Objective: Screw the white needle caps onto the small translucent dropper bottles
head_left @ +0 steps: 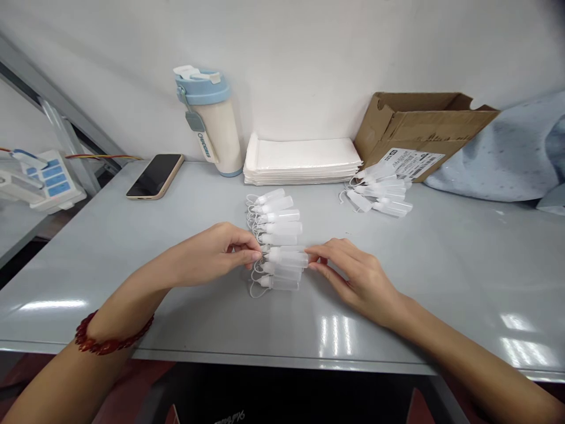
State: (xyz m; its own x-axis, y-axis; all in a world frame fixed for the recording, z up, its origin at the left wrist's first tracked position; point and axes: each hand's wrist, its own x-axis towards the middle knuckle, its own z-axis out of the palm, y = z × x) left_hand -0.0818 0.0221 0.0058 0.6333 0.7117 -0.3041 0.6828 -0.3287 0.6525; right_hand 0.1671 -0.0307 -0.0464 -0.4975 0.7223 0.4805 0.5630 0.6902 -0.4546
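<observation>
A row of several small clear plastic dropper bottles (279, 228) with white caps lies side by side on the grey table (176, 306). My left hand (216, 253) pinches the cap end of one bottle (289, 257) in the row. My right hand (353, 274) touches the same bottle's base end with its fingertips, fingers curled toward it. A red bead bracelet (110, 341) sits on my left wrist.
A second heap of small bottles (382, 191) lies by an open cardboard box (419, 129). A stack of white padded envelopes (302, 160), a blue-lidded tumbler (212, 121) and a phone (155, 175) stand at the back. Blue cloth (507, 153) is at right.
</observation>
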